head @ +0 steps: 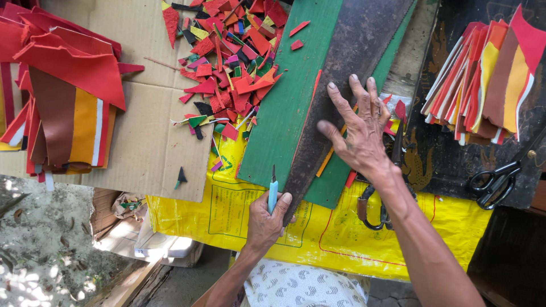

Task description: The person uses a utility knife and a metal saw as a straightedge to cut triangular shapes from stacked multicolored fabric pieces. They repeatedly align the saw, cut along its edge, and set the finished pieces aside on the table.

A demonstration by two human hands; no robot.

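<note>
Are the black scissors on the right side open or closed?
Closed, as far as shows. The black-handled scissors lie flat on the dark patterned board, their two finger loops side by side; the blades run toward the picture edge, with no gap visible.

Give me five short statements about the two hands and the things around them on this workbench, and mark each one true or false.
1. The left hand grips a light blue craft knife with its blade pointing away from the person. True.
2. The right hand is closed in a fist. False: it lies flat with fingers spread on the dark sheet.
3. The dark sheet lies on a green board. True.
4. The black scissors are in the right hand. False: they lie apart at the right.
5. The pile of coloured offcuts sits on the yellow sheet. False: mostly on brown cardboard.
</note>
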